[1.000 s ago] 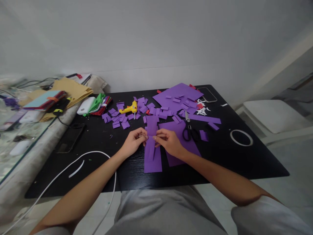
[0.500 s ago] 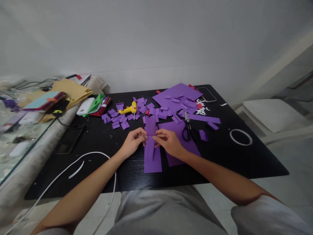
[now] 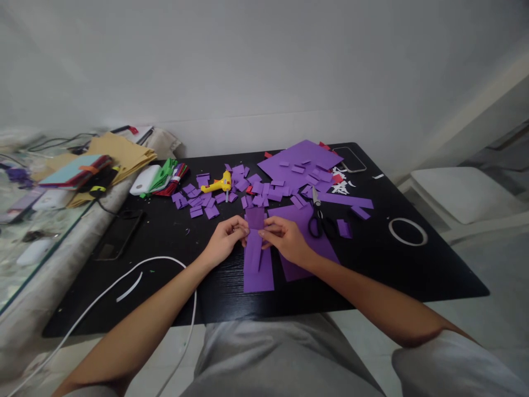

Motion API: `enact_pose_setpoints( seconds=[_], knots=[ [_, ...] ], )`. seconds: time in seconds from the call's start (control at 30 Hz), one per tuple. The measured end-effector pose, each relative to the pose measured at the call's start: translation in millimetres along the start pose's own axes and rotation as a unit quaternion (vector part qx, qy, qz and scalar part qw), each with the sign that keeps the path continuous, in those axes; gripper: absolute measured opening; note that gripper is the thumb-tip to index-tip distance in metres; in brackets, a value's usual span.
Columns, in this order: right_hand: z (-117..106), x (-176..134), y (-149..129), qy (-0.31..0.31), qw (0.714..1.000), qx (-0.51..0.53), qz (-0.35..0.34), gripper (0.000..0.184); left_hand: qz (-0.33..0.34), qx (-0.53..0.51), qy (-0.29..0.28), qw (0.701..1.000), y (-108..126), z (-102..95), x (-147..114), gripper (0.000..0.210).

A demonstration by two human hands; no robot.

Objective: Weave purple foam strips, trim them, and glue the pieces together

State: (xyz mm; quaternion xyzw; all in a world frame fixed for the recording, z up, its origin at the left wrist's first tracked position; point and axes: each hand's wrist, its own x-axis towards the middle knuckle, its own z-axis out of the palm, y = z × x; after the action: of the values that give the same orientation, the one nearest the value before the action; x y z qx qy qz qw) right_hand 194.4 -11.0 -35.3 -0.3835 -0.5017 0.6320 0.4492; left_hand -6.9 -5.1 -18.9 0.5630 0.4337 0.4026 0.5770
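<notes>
Setting, as read on my remote feed: a plain room used for papercraft, either in a home or a small studio; I cannot tell which. Evidence for craft work: small folded purple papers [image 3: 212, 212], a yellow glue gun [image 3: 226, 181] and scissors [image 3: 317, 225], all on a black desk [image 3: 421, 270]. Evidence for a lived-in room: bare pale wall [image 3: 264, 66], white seat [image 3: 463, 193] at right, and a cluttered glass-topped surface [image 3: 12, 284] at left, with tan sheets [image 3: 122, 154] heaped nearby.
</notes>
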Motion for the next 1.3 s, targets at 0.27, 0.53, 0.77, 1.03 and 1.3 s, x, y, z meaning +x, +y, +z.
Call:
enact_pose_setpoints(
  seconds=[0.27, 0.53, 0.77, 1.03, 1.3],
  knots=[
    [-2.6, 0.5, -2.6, -0.022, 0.999, 0.028, -0.013, 0.022, -0.018, -0.021, 0.003, 1.000, 6.6, 3.2, -2.5, 0.027],
    [-1.3, -3.9, -5.1, -0.022, 1.000, -0.013, -0.014, 0.016, -0.003, 0.036, 0.007, 0.999, 6.6, 2.2, -2.4, 0.024],
    [-1.3, -1.1, -4.2, -0.019, 0.999, -0.033, 0.008, 0.024, 0.023, 0.037, 0.010, 0.999, 7.9, 3.5, -3.4, 0.023],
    [-2.3, 1.3, -3.4, -0.028, 0.999, -0.013, 0.019, 0.032, 0.048, 0.057, 0.004, 0.997, 1.9, 5.0, -2.8, 0.027],
    [0.4, -1.6, -4.9, -0.033, 0.999, -0.023, 0.022, 0.030, 0.051, 0.080, -0.008, 0.996, 4.4, 3.1, -4.9, 0.030]
  ],
)
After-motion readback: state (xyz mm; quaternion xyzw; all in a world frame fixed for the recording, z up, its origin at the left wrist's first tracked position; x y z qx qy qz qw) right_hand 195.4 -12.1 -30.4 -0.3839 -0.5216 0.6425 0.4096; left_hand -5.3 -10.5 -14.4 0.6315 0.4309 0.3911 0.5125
